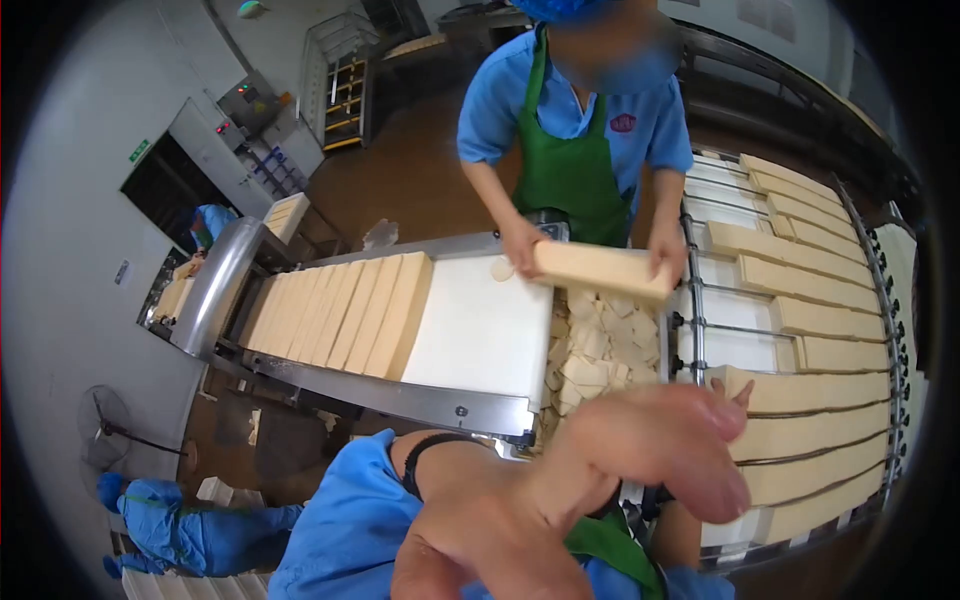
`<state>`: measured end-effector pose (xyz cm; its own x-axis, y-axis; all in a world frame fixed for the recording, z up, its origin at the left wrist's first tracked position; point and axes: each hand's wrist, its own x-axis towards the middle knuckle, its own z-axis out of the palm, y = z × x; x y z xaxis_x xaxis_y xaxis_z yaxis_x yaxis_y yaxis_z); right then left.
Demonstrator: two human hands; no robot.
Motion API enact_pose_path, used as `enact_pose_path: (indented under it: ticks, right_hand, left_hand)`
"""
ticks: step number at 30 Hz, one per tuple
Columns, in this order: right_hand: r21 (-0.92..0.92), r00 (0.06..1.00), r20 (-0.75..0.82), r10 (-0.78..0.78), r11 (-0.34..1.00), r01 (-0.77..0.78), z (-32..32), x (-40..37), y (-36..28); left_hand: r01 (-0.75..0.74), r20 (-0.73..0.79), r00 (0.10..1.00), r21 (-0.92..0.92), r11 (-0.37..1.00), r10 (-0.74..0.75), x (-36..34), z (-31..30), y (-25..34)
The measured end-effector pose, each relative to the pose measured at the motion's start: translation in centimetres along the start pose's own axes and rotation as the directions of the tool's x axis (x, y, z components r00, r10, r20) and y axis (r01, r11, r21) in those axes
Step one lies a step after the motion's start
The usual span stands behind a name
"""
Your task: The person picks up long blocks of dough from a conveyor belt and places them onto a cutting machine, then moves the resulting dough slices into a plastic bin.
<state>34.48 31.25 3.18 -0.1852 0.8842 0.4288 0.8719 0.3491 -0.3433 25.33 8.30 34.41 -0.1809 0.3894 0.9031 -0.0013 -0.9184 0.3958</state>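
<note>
My left hand (pixel 660 440) is large and close to the camera, fingers bent and apart, with nothing visible in it. It covers most of my right hand (pixel 735 393), of which only spread fingertips show at the near end of a long cream-coloured block (pixel 800 394); whether they grip it is hidden. That block lies on a rack at the right among several similar blocks (pixel 790 243). Across from me, a co-worker in a green apron holds another long cream block (pixel 603 268) by its two ends, above a bin of pale flat scraps (pixel 600 345).
A white conveyor (pixel 478 325) carries a row of upright cream blocks (pixel 340 312) to the left, under a rounded metal cover (pixel 220 285). Metal rails (pixel 696 290) edge the right rack. More people in blue work at lower left (pixel 200 525) and far left, near a fan (pixel 105 425).
</note>
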Motion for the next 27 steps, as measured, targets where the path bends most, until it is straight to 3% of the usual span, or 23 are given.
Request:
enact_pose_path:
  ticks: [2, 4, 5, 6, 8, 9, 11, 18, 25, 27]
  right_hand:
    - [0.002, 1.0, 0.001, 0.002, 1.0, -0.002, 0.4, -0.1, 0.6]
    - [0.001, 1.0, -0.001, -0.013, 1.0, 0.013, 0.2, 0.0, 0.9]
    - [0.002, 1.0, 0.021, -0.017, 1.0, 0.017, 0.3, 0.1, 1.0]
    - [0.108, 0.999, -0.021, -0.029, 0.994, 0.031, 2.7, 0.0, 2.2]
    - [-0.025, 1.0, 0.001, 0.009, 1.0, -0.009, 1.5, 0.0, 1.0]
    - [-0.038, 1.0, 0.004, -0.003, 0.999, 0.003, 1.2, 0.2, 0.6]
    - [-0.061, 1.0, 0.027, -0.012, 0.998, 0.013, 0.4, 0.0, 0.9]
    - [-0.084, 0.998, -0.004, -0.065, 0.994, 0.065, -0.1, 0.0, 0.3]
    - [-0.08, 0.997, -0.051, -0.06, 0.995, 0.056, 1.8, 0.3, 1.1]
    - [-0.072, 1.0, 0.0, -0.008, 0.997, 0.008, 1.9, -0.9, 1.9]
  left_hand:
    - [0.195, 0.008, 0.981, 0.043, 0.98, -0.196, -0.2, -0.1, 0.7]
    - [0.429, 0.038, 0.9, 0.087, 0.899, -0.433, -0.1, -0.6, 1.1]
    - [0.463, -0.063, 0.882, -0.065, 0.884, -0.467, -0.5, 1.2, -0.2]
    - [0.502, 0.107, 0.855, 0.074, 0.862, -0.508, 0.8, 0.8, -0.1]
    - [0.415, 0.438, 0.718, 0.355, 0.838, -0.541, 3.6, 0.0, 0.3]
    - [0.351, 0.523, 0.673, 0.397, 0.848, -0.523, 3.7, 0.1, 0.4]
    - [0.355, 0.552, 0.659, 0.371, 0.858, -0.512, 2.7, 0.4, 0.1]
    - [0.543, 0.257, 0.789, 0.132, 0.829, -0.558, 1.7, 2.1, -1.8]
    - [0.647, 0.085, 0.756, 0.053, 0.761, -0.649, 1.7, 2.6, -2.6]
    - [0.677, 0.042, 0.734, 0.027, 0.735, -0.678, 2.0, 2.6, -2.7]
